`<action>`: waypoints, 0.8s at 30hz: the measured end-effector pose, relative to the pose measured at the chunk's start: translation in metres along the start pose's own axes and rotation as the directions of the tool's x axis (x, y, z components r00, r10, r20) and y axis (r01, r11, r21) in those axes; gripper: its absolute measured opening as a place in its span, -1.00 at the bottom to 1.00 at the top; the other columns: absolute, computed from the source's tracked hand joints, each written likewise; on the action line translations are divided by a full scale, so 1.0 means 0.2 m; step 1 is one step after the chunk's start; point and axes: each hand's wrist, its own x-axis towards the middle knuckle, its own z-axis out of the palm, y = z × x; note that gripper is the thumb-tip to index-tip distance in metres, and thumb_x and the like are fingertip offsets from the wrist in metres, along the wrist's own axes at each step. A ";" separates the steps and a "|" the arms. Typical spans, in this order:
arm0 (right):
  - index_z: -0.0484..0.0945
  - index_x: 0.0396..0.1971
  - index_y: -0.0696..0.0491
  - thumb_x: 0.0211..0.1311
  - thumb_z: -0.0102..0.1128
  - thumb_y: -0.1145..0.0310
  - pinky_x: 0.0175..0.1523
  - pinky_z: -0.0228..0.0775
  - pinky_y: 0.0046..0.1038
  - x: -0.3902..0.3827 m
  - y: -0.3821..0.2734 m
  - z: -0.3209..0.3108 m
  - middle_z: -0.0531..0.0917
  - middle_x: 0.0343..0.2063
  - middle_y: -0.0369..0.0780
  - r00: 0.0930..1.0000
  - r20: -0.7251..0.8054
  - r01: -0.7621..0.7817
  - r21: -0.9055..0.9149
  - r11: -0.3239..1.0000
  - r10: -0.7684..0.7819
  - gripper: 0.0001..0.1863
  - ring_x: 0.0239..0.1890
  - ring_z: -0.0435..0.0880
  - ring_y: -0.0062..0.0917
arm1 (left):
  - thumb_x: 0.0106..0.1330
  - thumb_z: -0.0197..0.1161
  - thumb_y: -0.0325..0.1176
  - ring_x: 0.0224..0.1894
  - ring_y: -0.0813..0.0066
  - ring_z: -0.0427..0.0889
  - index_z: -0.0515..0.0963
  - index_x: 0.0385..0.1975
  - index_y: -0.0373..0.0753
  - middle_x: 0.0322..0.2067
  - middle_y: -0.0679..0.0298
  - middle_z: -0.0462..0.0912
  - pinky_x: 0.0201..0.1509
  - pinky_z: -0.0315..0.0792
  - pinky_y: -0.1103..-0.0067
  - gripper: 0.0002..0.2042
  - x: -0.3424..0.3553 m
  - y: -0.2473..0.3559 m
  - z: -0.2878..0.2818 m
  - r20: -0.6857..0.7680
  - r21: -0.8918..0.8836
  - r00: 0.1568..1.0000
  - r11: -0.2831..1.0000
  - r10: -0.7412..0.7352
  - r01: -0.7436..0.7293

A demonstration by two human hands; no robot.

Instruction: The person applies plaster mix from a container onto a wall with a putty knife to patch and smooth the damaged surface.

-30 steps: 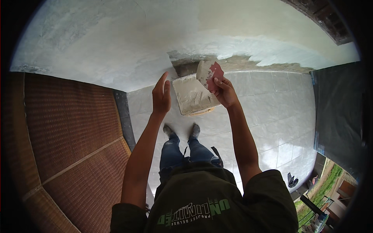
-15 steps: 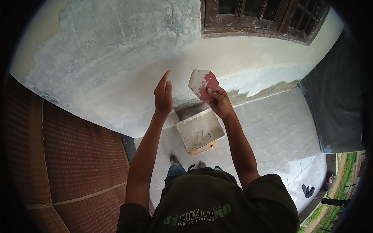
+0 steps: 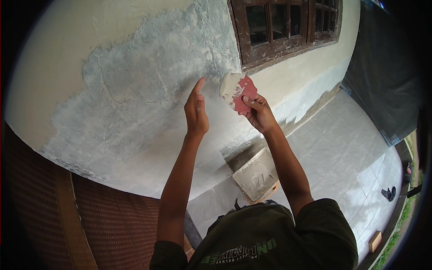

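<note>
My right hand grips a red putty scraper between thumb and fingers. Pale wet filler coats the left part of its blade. My left hand is raised beside it with nothing in it, its fingers stretched out and its palm turned toward the scraper. Both hands are in front of a wall with a rough grey-white patch of filler on cream paint. Below the hands stands a shallow rectangular tub smeared with filler, resting on something yellow that is mostly hidden.
A brown wooden window is set in the wall at upper right. Woven brown panels stand at lower left. A dark sheet hangs at right beside the grey tiled floor. A black crumpled item lies on the tiles.
My view has turned, so the window and tub sit differently in it and more of the filler patch shows. Both hands keep nearly the same pose, and the scraper stays in my right hand.
</note>
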 end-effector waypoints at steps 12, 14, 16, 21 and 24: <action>0.60 -0.10 0.22 0.41 0.17 0.46 -0.22 0.69 -0.53 0.23 -0.18 0.18 0.72 -0.24 -0.15 0.987 0.078 0.144 -0.077 0.987 -0.139 -0.82 -0.33 0.74 -0.54 | 0.57 -0.25 -0.14 0.36 0.03 0.42 0.35 0.31 -0.47 0.27 -0.12 0.47 0.44 0.20 0.35 -0.45 0.33 -0.01 -0.02 -0.030 -0.060 0.984 0.983 0.174 -0.176; 0.60 -0.10 0.21 0.40 0.18 0.47 -0.22 0.69 -0.53 0.29 -0.22 0.19 0.73 -0.23 -0.17 0.981 0.106 0.170 -0.103 0.980 -0.160 -0.83 -0.31 0.74 -0.55 | 0.57 -0.24 -0.15 0.35 0.03 0.42 0.35 0.31 -0.48 0.27 -0.12 0.46 0.43 0.21 0.35 -0.46 0.39 -0.02 -0.02 -0.031 -0.074 0.987 0.985 0.155 -0.157; 0.61 -0.10 0.19 0.39 0.20 0.48 -0.21 0.69 -0.53 0.35 -0.27 0.19 0.73 -0.22 -0.18 0.977 0.106 0.200 -0.129 0.971 -0.187 -0.83 -0.30 0.74 -0.56 | 0.57 -0.24 -0.15 0.34 0.02 0.43 0.35 0.31 -0.47 0.28 -0.12 0.46 0.42 0.24 0.34 -0.46 0.45 -0.03 0.00 -0.055 0.007 0.963 0.965 0.263 -0.263; 0.63 -0.07 0.14 0.36 0.25 0.48 -0.16 0.70 -0.52 0.50 -0.40 0.21 0.73 -0.19 -0.19 0.953 0.118 0.302 -0.285 0.910 -0.280 -0.81 -0.22 0.75 -0.56 | 0.56 -0.21 -0.17 0.38 -0.02 0.38 0.31 0.33 -0.46 0.29 -0.13 0.44 0.45 0.21 0.29 -0.47 0.60 0.01 0.01 -0.002 0.086 0.956 0.953 0.293 -0.292; 0.62 -0.05 0.18 0.32 0.30 0.49 -0.12 0.70 -0.48 0.62 -0.49 0.28 0.73 -0.17 -0.18 0.923 0.134 0.384 -0.404 0.830 -0.362 -0.77 -0.18 0.75 -0.55 | 0.55 -0.17 -0.19 0.42 -0.01 0.32 0.30 0.35 -0.44 0.32 -0.10 0.41 0.49 0.14 0.25 -0.48 0.73 0.03 -0.02 0.014 0.189 0.923 0.905 0.386 -0.381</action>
